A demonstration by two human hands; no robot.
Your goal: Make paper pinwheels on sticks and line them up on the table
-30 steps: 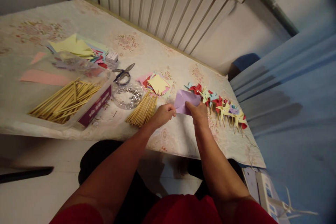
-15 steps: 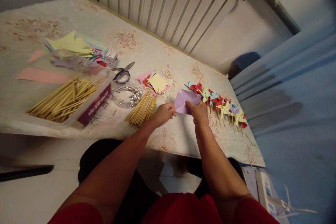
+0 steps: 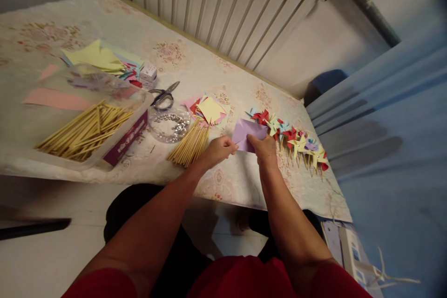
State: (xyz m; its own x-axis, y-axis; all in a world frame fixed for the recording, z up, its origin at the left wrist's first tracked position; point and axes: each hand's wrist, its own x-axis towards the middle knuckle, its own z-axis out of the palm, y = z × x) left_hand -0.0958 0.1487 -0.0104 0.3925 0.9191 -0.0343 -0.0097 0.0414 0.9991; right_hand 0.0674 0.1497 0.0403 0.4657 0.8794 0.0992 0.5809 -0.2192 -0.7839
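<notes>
A purple square of paper point(image 3: 246, 130) with cuts in it is held above the table between my two hands. My right hand point(image 3: 266, 150) grips its right side, the thumb lying on top. At its left corner, my left hand point(image 3: 221, 150) pinches the paper between thumb and fingertips. Finished paper pinwheels point(image 3: 298, 144) in red, yellow, blue and purple lie in a row just right of my right hand. Left of my left hand is a bundle of thin wooden sticks point(image 3: 190, 144), its tips by a stack of coloured paper squares point(image 3: 211, 109).
A clear round dish point(image 3: 170, 125) holds small silvery pieces. Scissors point(image 3: 165, 96) lie behind it. Further left stands a plastic box point(image 3: 129, 137) of sticks, with a small white box point(image 3: 148, 73) and yellow paper sheets point(image 3: 92, 58) behind. A blue curtain point(image 3: 391, 125) hangs at the right.
My left hand has shifted slightly right along the paper's left corner. My right hand keeps its hold, and the paper stays nearly in place.
</notes>
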